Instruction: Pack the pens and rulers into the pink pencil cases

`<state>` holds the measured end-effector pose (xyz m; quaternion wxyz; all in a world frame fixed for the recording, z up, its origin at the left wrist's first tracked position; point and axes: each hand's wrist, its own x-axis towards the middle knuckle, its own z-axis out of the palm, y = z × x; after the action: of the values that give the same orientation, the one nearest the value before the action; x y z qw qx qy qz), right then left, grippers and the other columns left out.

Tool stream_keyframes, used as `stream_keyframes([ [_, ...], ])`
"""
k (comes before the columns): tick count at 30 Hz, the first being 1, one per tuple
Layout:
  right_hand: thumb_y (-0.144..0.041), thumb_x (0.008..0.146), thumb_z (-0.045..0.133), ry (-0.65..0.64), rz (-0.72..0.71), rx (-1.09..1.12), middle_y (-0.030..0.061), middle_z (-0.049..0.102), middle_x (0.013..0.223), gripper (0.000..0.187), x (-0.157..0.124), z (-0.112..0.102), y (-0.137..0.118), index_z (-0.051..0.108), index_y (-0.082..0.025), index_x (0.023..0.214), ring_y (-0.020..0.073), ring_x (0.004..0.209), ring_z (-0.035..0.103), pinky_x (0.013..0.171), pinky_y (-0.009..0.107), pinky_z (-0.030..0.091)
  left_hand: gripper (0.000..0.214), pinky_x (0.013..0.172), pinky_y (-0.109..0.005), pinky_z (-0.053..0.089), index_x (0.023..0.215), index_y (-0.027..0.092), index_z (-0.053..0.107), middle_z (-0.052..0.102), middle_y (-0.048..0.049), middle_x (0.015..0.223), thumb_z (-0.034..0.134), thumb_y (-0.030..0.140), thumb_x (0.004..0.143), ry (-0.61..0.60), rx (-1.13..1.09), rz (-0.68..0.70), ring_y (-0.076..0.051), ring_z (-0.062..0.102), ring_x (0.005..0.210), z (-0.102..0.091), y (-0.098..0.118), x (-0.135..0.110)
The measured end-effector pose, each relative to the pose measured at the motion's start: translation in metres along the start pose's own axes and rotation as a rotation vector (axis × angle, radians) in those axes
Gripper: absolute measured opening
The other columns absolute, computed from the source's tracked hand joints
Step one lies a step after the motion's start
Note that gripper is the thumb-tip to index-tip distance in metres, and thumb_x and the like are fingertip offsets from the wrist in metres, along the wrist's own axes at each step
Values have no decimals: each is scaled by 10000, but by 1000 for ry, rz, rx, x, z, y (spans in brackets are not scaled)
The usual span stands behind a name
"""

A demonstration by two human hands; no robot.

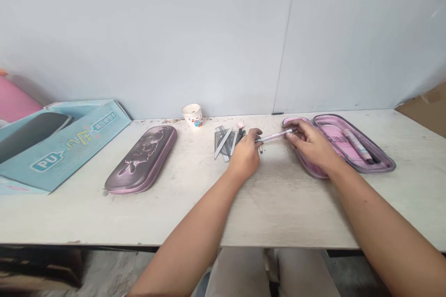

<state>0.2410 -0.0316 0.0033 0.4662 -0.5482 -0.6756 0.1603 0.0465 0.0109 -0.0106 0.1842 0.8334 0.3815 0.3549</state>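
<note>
Pink pen [275,136] pinched at both ends by left hand [245,155] and right hand [310,145] fingertips. Right hand overlaps rim of open pencil case [392,165].

1. You have a long white-topped table [292,204] in front of you, scuffed, with dark specks along its back edge.
2. At its left end rests a light-blue printed carton [66,158], lying open.
3. Right of that, you see a closed pink-and-black pencil case [141,159] lying flat.
4. A printed paper cup [192,116] stands upright near the back edge.
5. Near the middle lie dark translucent set squares [223,141], overlapping.
6. Towards the right, an open pink pencil case [369,171] lies spread flat.
</note>
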Motion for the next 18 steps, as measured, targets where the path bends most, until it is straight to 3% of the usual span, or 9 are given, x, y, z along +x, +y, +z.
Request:
stream_keyframes([
  [5,-468,849,407,9,107,-53,-4,532,570,341,0,-2,-4,539,-198,688,135,555,493,554,270,360,291,843,-326,443,1120,190,410,613,-88,1012,389,118,838,1,-9,0,-181,570,997,0,2,0],
  [10,-420,811,490,4,32,92,16,604,799,291,0,-1,-2,541,-213,1010,129,622,520,566,259,391,317,853,-338,440,1132,183,406,595,-103,1058,372,93,829,1,-20,12,-185,558,1019,1,4,-1],
  [15,-445,845,421,7,89,5,-4,558,600,294,1,-1,-7,549,-195,758,134,580,517,579,269,386,320,856,-355,439,1142,184,399,605,-93,1029,366,103,835,-29,-36,13,-185,569,984,1,6,-1],
  [18,-415,835,451,-11,25,27,19,616,773,236,0,0,-15,549,-207,887,147,668,551,616,273,402,311,849,-354,442,1143,192,396,608,-82,1025,376,120,841,-44,-48,-4,-181,584,952,2,7,-1],
])
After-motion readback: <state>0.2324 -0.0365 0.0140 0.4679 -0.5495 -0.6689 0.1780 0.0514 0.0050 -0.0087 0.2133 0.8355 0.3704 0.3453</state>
